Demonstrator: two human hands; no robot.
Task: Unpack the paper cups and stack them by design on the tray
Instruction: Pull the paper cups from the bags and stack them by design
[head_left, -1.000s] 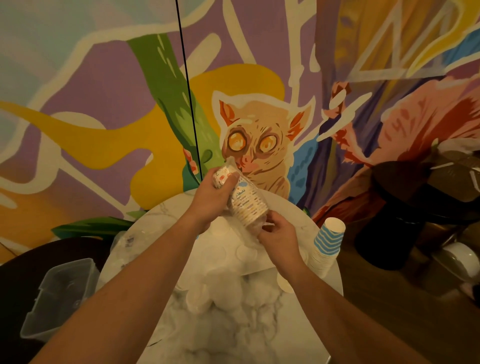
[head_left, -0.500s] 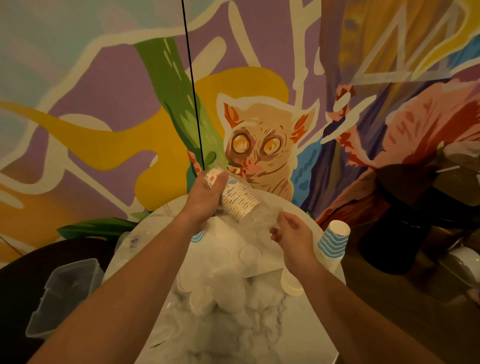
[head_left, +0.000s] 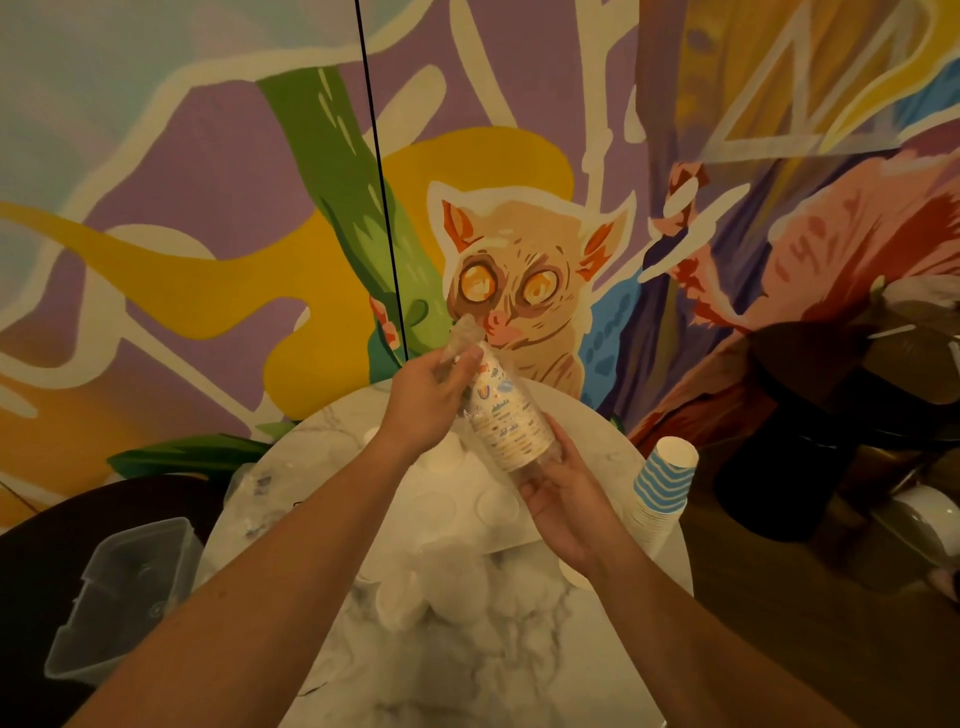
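Item: wrapped cup stack (head_left: 506, 415), centre frame, held tilted above the marble surface (head_left: 613, 649) | Left hand (head_left: 428, 397): pinches the twisted wrap end | Right hand (head_left: 563, 488): cradles the rim end | Advice: peel the film off endwise, steady the cups, avoid crushing rims | Striped stack (head_left: 662, 480): right edge.
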